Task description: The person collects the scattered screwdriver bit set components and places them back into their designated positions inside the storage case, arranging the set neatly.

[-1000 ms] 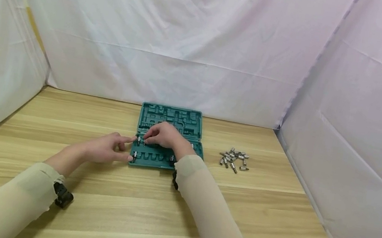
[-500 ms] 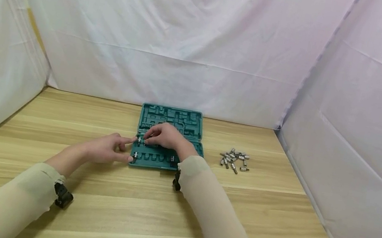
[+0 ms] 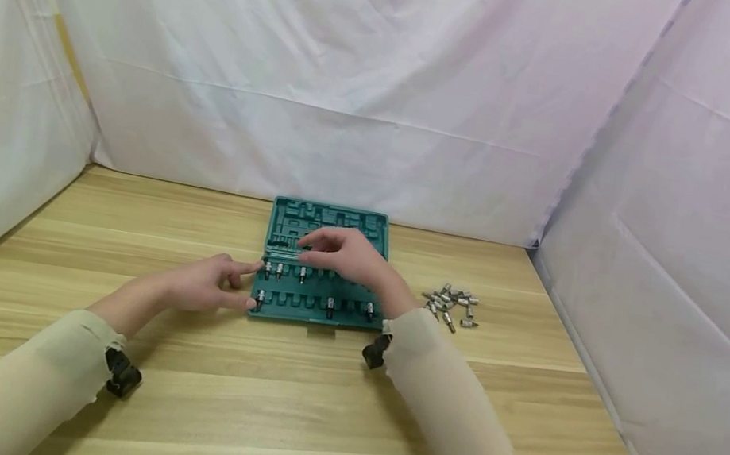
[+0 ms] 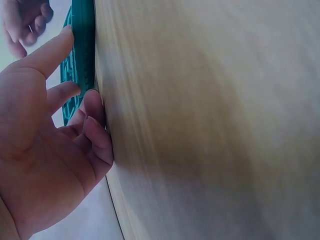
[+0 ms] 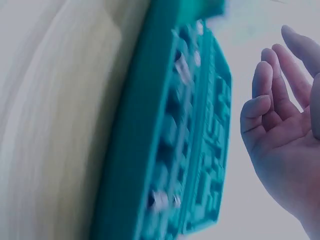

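White cloth [image 3: 339, 38] hangs behind and on both sides of a table [image 3: 198, 401] with a pale wood-grain top. Toward the far side of the table, near its middle, a green plastic case [image 3: 290, 318] lies open, its molded lid [image 3: 285, 204] folded back toward the cloth. Six small metal bits [image 3: 302, 275] show in the slots of the front half: three in the back row, toward the left, and three spread along the front row.

At the case's left edge, a person's left hand [image 3: 199, 283] has its thumb and index finger stretched apart and touching the case, while its other fingers bend inward. That hand is open rather than clenched. Above the case, near the hinge, the right hand [image 3: 349, 255] hangs with its fingers loosely bent and parted, gripping nothing. To the right of the case, well apart from it, a loose pile of metal bits [image 3: 450, 301] lies on the table. Pale sleeves [image 3: 29, 373] cover both forearms, and a small black camera [image 3: 124, 374] sits at each wrist.
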`<state>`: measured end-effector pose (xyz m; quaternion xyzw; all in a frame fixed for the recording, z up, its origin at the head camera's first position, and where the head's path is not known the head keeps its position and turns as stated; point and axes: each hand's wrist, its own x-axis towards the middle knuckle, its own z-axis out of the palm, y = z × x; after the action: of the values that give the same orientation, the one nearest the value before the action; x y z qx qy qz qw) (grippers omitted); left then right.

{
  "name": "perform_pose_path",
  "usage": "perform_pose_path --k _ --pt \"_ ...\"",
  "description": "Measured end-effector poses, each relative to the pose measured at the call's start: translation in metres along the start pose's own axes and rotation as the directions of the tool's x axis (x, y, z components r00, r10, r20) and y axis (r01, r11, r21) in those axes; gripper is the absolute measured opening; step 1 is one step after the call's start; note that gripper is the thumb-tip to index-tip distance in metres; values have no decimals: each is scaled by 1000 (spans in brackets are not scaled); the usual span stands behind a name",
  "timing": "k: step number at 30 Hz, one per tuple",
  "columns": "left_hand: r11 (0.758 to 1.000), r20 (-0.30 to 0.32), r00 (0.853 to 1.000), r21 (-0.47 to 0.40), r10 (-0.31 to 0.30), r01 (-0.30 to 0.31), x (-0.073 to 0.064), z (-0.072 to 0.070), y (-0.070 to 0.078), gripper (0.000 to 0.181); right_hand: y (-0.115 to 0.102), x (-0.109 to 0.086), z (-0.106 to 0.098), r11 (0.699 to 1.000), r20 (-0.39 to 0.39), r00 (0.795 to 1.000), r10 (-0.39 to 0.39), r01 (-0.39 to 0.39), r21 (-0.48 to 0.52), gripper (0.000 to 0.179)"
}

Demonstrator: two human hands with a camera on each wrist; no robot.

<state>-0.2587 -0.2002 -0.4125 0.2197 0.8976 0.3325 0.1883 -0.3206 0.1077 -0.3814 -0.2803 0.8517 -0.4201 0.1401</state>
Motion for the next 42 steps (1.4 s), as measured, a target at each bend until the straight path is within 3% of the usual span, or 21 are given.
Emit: perform_pose_path --k 5,14,21,25,34,42 --pt "1000 -12 1000 9 12 -12 0 0 0 87 6 -20 -18 1000 -33 999 -6 6 11 41" --pt "1000 -17 1000 13 -3 3 -1 0 -5 89 30 -60 -49 998 -57 996 62 -62 6 49" --pt "1000 -10 1000 8 -12 12 -1 0 -6 89 48 -97 -72 992 -133 983 123 -124 3 48" --pt "1000 -5 1000 11 -18 18 0 0 -5 89 62 -118 -87 992 -168 979 119 -125 -27 44" --pt "1000 7 1000 -8 -30 30 -3 -1 1 88 98 -163 -120 981 -159 972 171 -183 -68 39" --pt "1000 6 1000 -13 -25 25 -2 0 -1 88 123 -191 -139 950 -141 953 268 -285 -124 33"
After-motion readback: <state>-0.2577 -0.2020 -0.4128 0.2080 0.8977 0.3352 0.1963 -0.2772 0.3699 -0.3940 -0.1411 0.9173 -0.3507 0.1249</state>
